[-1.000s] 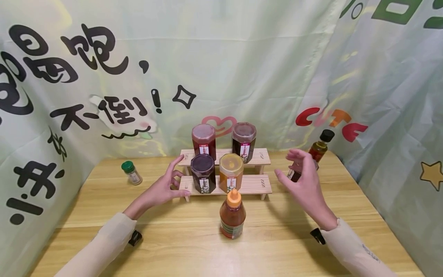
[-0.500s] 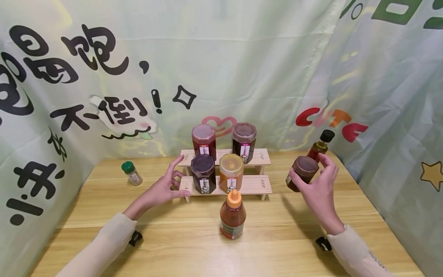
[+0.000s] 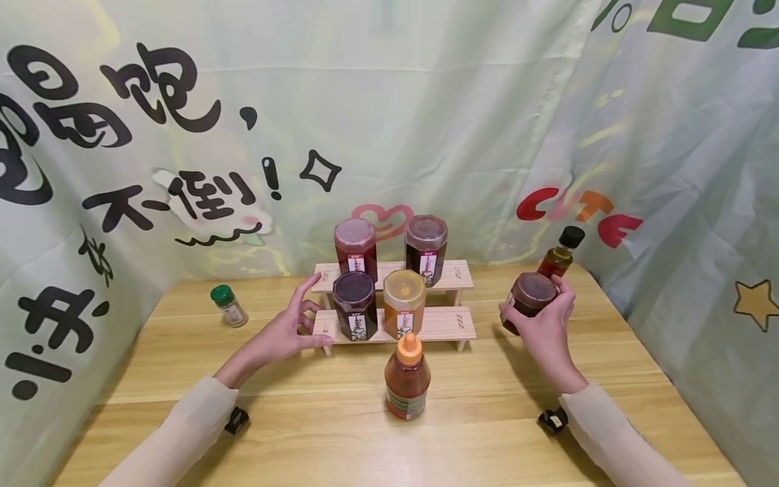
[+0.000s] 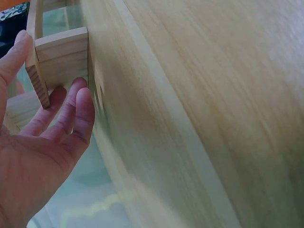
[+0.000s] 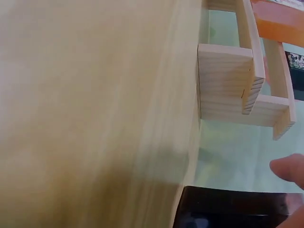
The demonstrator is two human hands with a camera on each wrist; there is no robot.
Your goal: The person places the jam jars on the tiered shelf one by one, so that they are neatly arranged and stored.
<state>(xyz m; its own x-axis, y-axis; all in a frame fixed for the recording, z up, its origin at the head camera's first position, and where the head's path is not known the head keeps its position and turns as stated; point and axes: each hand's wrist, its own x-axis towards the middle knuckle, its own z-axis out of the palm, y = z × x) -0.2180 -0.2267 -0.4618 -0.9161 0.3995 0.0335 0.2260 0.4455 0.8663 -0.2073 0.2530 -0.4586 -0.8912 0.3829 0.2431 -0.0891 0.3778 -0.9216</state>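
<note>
In the head view, my left hand (image 3: 281,333) holds the left end of a two-tier wooden rack (image 3: 447,323). Its thumb lies on the lower shelf and its index finger reaches to the upper one; the left wrist view shows the other fingers curled by the rack's leg (image 4: 64,59). My right hand (image 3: 550,338) grips a dark octagonal jar (image 3: 531,294) to the right of the rack, thumb on the near side and fingers round the far side. That jar (image 5: 228,209) appears as a glossy dark shape low in the right wrist view.
The rack bears a dark jar (image 3: 355,308) and an amber jar (image 3: 404,304) below, a red jar (image 3: 356,247) and another dark jar (image 3: 426,247) above. An orange-capped squeeze bottle (image 3: 408,382) stands in front, a green-capped shaker (image 3: 229,308) left, a black-capped bottle (image 3: 561,253) behind my right hand.
One second ago my right hand was spread beside the dark jar, hiding most of it; its fingers have since closed round the jar. My left hand has kept its place at the rack.
</note>
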